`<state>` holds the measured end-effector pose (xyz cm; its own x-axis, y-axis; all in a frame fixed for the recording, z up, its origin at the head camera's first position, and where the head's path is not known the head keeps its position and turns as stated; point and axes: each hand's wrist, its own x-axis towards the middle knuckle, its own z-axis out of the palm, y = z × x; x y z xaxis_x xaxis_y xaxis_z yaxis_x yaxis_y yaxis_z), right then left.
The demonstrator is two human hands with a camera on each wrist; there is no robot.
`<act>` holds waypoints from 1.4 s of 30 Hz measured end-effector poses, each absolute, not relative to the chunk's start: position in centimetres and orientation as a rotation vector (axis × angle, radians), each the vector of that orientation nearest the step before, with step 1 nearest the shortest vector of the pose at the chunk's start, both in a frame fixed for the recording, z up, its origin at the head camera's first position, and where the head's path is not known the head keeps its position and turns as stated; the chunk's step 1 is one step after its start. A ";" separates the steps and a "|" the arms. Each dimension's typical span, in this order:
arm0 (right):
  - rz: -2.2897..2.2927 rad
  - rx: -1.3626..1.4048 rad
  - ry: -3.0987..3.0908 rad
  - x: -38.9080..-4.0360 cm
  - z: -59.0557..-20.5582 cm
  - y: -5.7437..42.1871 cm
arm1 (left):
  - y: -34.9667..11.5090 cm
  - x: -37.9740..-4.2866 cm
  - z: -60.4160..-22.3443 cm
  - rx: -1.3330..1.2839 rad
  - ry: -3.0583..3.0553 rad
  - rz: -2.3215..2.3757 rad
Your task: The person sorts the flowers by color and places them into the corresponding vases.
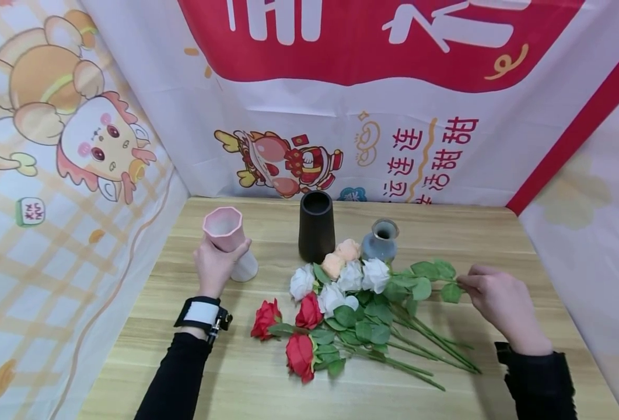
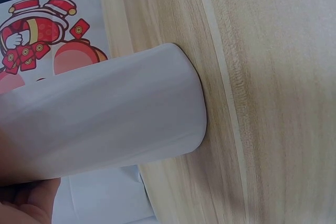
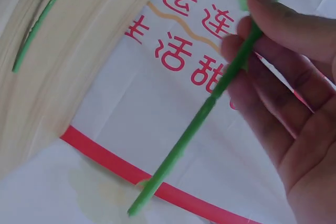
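vase and probably rose in hands

A wood-grain table bears a pink-white vase, black vase, blue vase and roses

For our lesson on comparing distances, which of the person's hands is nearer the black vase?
Left. The left hand grips the pink vase, left of the black vase; the right hand pinches a stem farther off, to the right beyond the blue vase.

Three vases; three red roses; two peach flowers; at least four white roses.
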<state>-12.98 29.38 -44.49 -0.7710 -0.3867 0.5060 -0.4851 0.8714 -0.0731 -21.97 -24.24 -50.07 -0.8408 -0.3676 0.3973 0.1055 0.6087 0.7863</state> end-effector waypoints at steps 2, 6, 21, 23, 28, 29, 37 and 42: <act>0.297 0.647 -2.518 -12.9 -44.4 29.4 | -24.2 -22.0 -50.1 0.211 -2.305 -1.168; 0.329 0.675 -2.455 -12.9 -44.4 29.2 | -23.9 -21.8 -50.1 0.217 -2.305 -1.162; 0.328 0.659 -2.339 -12.6 -44.9 28.7 | -23.7 -21.7 -50.2 0.180 -2.287 -1.197; 0.344 0.646 -2.274 -12.7 -44.8 28.3 | -23.8 -21.7 -50.2 0.179 -2.284 -1.201; 0.409 0.620 -2.175 -12.9 -44.4 27.5 | -23.8 -21.6 -50.1 0.180 -2.280 -1.192; 0.427 0.617 -2.170 -12.9 -44.2 27.4 | -23.9 -21.6 -50.1 0.179 -2.280 -1.189; 0.682 0.586 -2.085 -13.4 -42.2 24.5 | -24.0 -21.7 -50.0 0.173 -2.274 -1.176; 0.872 0.581 -2.004 -13.2 -40.0 21.5 | -24.1 -21.7 -50.0 0.180 -2.271 -1.165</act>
<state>-13.23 21.53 -40.00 -0.5287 -0.0757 0.8454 -0.6702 0.6485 -0.3610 -21.72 -24.11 -49.98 -0.8259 -0.3651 0.4296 0.1358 0.6108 0.7801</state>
